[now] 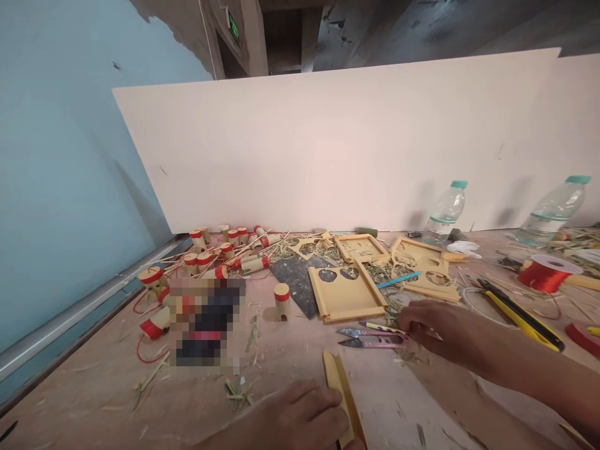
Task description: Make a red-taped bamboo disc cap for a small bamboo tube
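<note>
The left hand (pixel 312 406) gripped a folded card (pixel 347 390), on the near side of the snips (pixel 377 344).
The right hand (pixel 435 331) was curled at the handle end of the snips; whether it gripped something, I could not tell. The card seemed light and rather stiff along its fold, but easy to crush, so the folded edge was probably the best place to hold, with little pressure.

From here I have my left hand (pixel 312 407) at bottom centre, back upward, fingers curled. My right forearm (pixel 525 369) slants in from the right edge; my right hand (pixel 434 325), right of centre, has bent fingers.
</note>
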The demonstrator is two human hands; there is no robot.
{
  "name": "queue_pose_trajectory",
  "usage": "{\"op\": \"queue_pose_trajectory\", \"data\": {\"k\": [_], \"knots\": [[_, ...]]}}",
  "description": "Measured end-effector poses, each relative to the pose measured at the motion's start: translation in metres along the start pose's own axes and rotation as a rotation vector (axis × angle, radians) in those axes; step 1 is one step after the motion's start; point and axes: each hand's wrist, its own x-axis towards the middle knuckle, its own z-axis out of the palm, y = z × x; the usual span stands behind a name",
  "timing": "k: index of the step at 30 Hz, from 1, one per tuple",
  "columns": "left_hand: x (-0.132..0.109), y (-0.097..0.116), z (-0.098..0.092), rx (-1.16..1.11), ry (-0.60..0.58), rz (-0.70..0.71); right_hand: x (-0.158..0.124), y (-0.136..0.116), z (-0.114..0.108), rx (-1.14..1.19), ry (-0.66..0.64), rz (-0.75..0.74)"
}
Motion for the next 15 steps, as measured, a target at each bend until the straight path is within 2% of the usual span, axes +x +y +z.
{"op": "queue_pose_trajectory", "data": {"k": [2,5,11,15], "knots": [[0.000,0.002,0.001,-0.024,0.020,-0.053,0.000,0.000,0.004,-0.007,0.004,0.007],[0.001,0.002,-0.001,-0.028,-0.055,-0.064,0.000,-0.003,0.006,-0.032,0.022,0.029],[0.000,-0.003,-0.012,0.015,-0.190,0.021,-0.010,-0.007,-0.010,-0.080,0.047,0.078],[0.000,-0.003,-0.015,0.036,-0.231,0.054,-0.014,0.006,-0.006,-0.106,0.094,0.136]]}}
